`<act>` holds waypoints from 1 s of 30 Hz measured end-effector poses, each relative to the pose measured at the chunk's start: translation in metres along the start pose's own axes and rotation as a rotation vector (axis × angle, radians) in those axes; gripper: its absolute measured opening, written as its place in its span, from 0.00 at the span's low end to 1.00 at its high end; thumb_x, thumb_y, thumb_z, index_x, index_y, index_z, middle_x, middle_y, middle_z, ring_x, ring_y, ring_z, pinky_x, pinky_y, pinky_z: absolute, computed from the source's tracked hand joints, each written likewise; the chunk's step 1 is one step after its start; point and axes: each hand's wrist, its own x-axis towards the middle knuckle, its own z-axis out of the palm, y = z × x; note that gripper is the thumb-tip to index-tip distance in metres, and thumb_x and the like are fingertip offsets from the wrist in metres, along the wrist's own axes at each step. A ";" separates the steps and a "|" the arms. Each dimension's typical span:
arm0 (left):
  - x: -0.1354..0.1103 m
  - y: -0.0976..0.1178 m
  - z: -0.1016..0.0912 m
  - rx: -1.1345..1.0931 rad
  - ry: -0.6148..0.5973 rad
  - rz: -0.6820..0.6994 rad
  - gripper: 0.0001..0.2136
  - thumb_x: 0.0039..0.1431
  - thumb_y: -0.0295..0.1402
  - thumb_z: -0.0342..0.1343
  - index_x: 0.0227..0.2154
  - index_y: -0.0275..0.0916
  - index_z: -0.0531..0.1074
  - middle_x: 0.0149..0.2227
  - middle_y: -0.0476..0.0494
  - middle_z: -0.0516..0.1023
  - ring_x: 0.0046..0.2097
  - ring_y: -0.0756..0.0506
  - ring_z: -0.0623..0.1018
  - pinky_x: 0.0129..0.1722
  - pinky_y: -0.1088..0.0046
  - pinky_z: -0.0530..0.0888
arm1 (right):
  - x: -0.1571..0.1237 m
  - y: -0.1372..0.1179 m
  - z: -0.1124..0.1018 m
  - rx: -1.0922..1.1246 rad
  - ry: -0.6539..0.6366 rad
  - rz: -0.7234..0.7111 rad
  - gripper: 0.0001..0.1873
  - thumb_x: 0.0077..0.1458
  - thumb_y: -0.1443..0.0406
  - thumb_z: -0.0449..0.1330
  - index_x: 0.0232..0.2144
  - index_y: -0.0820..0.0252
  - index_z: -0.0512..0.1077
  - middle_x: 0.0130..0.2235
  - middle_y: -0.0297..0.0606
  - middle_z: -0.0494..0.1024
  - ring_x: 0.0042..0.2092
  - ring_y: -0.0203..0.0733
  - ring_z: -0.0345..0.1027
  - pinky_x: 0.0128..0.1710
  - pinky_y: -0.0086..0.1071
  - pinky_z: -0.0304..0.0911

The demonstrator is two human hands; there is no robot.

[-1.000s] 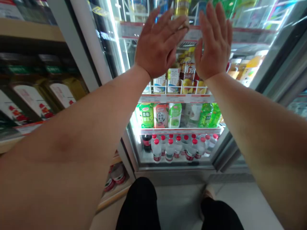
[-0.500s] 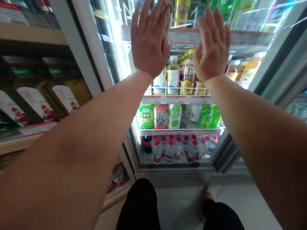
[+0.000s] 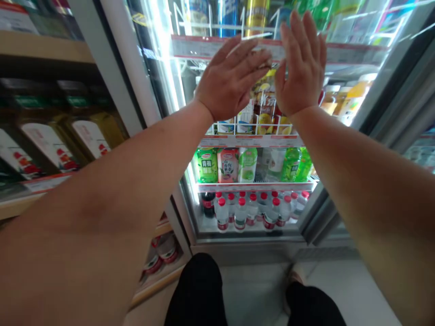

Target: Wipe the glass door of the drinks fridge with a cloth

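My left hand (image 3: pixel 233 81) is in front of the fridge shelves, back towards me. Its fingers are stretched out, pointing right towards the other hand. A small brownish patch shows near its fingertips, too unclear to name. To its right my right hand (image 3: pixel 301 68) is raised upright, fingers extended upward and the thumb slightly apart. I see nothing held in it. Behind and below the hands stand a bottle with a white label (image 3: pixel 245 118), partly covered by the left hand, and a brown tea bottle with lemons on it (image 3: pixel 267 108).
A blue can (image 3: pixel 227 17) and a gold can (image 3: pixel 256 18) stand on the upper shelf. Lower down are green bottles (image 3: pixel 291 165), a pink carton-like drink (image 3: pixel 228 165) and several red-capped bottles (image 3: pixel 240 213). Oil bottles (image 3: pixel 50 131) fill the left rack. A metal door frame (image 3: pixel 340 190) runs along the right.
My left hand has turned clockwise and dropped a little, its fingers swinging from upward to rightward. This uncovers the blue can. My right hand stays almost still.
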 end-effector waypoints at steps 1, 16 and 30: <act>0.000 0.001 0.000 -0.007 -0.017 0.018 0.28 0.63 0.42 0.45 0.67 0.58 0.61 0.70 0.70 0.53 0.74 0.43 0.51 0.75 0.48 0.44 | 0.000 0.000 0.000 0.001 -0.009 0.008 0.29 0.69 0.64 0.42 0.70 0.57 0.55 0.72 0.32 0.54 0.74 0.44 0.45 0.74 0.48 0.47; -0.002 0.000 -0.001 -0.051 0.157 -0.117 0.28 0.64 0.39 0.47 0.68 0.49 0.62 0.71 0.60 0.56 0.73 0.38 0.52 0.75 0.44 0.41 | -0.001 0.002 0.001 0.007 0.023 -0.028 0.28 0.72 0.62 0.41 0.70 0.60 0.56 0.71 0.36 0.56 0.73 0.47 0.47 0.73 0.48 0.49; -0.008 0.003 0.003 0.085 0.204 -0.076 0.31 0.63 0.32 0.49 0.69 0.44 0.59 0.72 0.54 0.56 0.74 0.38 0.52 0.74 0.43 0.49 | -0.001 0.002 0.002 0.014 0.026 -0.034 0.28 0.71 0.65 0.43 0.69 0.61 0.57 0.71 0.37 0.56 0.73 0.49 0.48 0.73 0.50 0.49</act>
